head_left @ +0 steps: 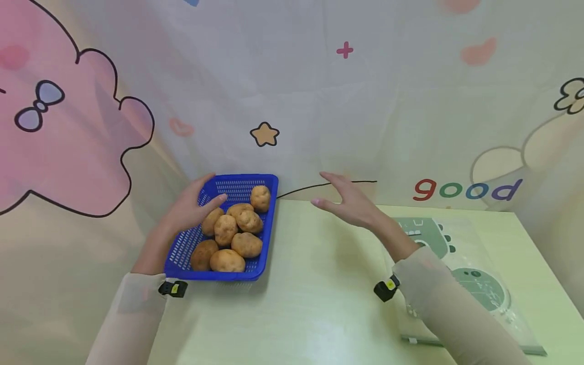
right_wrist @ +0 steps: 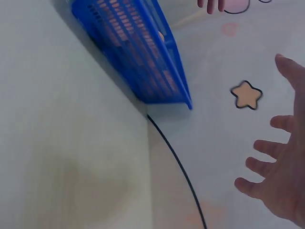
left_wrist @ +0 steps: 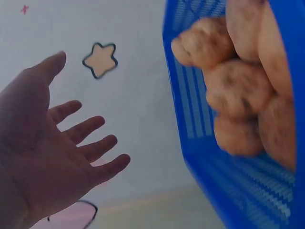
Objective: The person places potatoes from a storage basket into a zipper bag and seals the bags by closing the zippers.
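Note:
A blue plastic basket (head_left: 269, 238) with slotted walls stands on the table, holding several brown potatoes (head_left: 247, 245). My left hand (head_left: 189, 205) hovers over the basket's left side in the head view, fingers spread and nothing held. In the left wrist view that hand (left_wrist: 57, 138) appears apart from the basket (left_wrist: 183, 119), its thumb and fingers extended. To the right of the basket, my right hand (head_left: 349, 203) is raised above the table with its fingers spread and holds nothing. The right wrist view has the right hand (right_wrist: 281, 157) apart from the basket (right_wrist: 138, 52).
The pale table (head_left: 315, 284) backs onto a printed curtain (head_left: 315, 111) with a star and coloured letters. A clear sheet or bag with green printed shapes (head_left: 481, 289) lies on the right of the table, partly under the right forearm.

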Demonstrator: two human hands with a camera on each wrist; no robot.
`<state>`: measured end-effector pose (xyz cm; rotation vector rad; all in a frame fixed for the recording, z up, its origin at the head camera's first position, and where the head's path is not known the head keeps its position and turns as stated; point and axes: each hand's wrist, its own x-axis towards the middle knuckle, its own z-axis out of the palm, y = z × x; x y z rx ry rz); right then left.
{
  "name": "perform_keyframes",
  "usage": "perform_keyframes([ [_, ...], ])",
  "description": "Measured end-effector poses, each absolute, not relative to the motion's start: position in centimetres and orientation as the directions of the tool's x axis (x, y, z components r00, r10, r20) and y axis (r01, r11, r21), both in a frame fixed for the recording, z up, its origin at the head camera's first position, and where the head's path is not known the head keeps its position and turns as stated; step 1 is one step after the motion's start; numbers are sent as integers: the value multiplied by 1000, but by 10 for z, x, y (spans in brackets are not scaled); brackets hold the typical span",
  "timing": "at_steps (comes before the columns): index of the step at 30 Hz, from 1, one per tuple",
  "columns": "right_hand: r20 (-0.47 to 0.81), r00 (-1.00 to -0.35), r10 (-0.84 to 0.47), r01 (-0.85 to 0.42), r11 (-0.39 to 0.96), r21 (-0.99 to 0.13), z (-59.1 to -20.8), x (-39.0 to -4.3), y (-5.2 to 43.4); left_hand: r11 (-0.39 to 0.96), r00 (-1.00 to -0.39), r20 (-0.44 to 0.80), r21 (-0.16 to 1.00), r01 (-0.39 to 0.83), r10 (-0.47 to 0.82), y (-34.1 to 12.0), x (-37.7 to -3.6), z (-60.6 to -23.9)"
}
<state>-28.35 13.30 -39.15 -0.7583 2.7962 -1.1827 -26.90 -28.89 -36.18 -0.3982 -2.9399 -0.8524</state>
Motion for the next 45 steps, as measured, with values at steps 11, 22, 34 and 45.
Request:
perform_keyframes([
  [11,170,-956,-240,-223,214,-951,-443,-290,38,714,-997,-37,700,25,72,-358,-265,-408],
  [22,-138,-969,-203,153,-58,-987,-490,-265,-24,483,-985,-171,862,-154,-8,-395,-266,-444],
  [34,-214,-937,-275,257,-130,-958,-496,-257,-38,430,-964,-257,879,-207,63,-408,-257,-460],
  [45,-188,-954,-235,211,-76,-975,-478,-243,18,376,-977,-191,915,-144,91,-355,-250,-447],
])
